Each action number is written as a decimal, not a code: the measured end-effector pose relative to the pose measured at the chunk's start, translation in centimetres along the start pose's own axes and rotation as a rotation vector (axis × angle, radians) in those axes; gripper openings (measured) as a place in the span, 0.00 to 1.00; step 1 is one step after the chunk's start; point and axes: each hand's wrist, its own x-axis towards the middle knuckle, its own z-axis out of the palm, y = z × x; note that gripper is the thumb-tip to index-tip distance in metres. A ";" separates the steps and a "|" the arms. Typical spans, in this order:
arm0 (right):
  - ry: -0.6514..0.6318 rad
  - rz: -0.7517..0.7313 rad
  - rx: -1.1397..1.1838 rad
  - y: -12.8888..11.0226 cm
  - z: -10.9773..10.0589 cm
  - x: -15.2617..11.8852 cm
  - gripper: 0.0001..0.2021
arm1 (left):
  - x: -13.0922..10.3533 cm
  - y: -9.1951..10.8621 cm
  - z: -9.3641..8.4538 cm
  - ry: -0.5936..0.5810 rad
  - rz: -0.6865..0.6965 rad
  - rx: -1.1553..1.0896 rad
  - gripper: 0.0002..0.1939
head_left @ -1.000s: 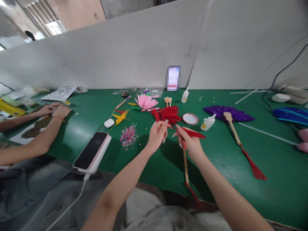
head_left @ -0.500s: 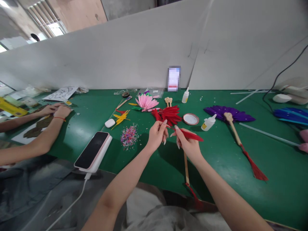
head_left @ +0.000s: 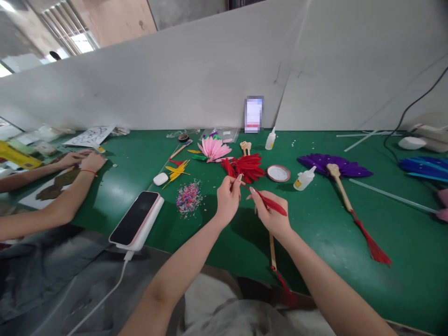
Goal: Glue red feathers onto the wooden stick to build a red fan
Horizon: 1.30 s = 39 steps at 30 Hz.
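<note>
Between my two hands is a single red feather [head_left: 277, 205]. My right hand [head_left: 276, 221] is closed on it, with the broad end sticking out to the right past the fingers. My left hand [head_left: 227, 198] pinches at the thin quill end, fingertips together. Just beyond the hands lies a pile of red feathers [head_left: 249, 168]. Below my right hand, a wooden fan handle [head_left: 272, 249] with a red tassel [head_left: 285, 289] reaches over the table's near edge; its upper end is hidden behind the hand. A round white lid with a red rim [head_left: 278, 173] lies behind the right hand.
Glue bottles [head_left: 304, 178] stand to the right, near a purple feather fan [head_left: 334, 168]. Pink feathers [head_left: 214, 148], yellow feathers [head_left: 178, 171] and colourful clippings [head_left: 189, 198] lie left. A charging phone [head_left: 136, 219] sits at the near edge. A co-worker's hands [head_left: 93, 163] are far left.
My right hand has turned and shifted slightly, so the feather's broad end points lower and more of it is covered. The left hand keeps its pinch.
</note>
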 end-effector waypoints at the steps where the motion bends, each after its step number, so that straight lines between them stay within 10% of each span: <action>1: 0.002 -0.015 -0.009 0.0 0.0 0.0 0.15 | 0.0 -0.1 0.0 0.006 0.012 0.022 0.17; 22: 0.017 0.094 0.086 -0.3 0.3 -0.5 0.12 | 0.1 -0.5 -0.3 0.062 0.165 0.171 0.12; 39: 0.006 0.336 0.364 0.1 0.5 -0.2 0.17 | 0.9 -0.1 0.1 -0.211 -0.266 -0.539 0.20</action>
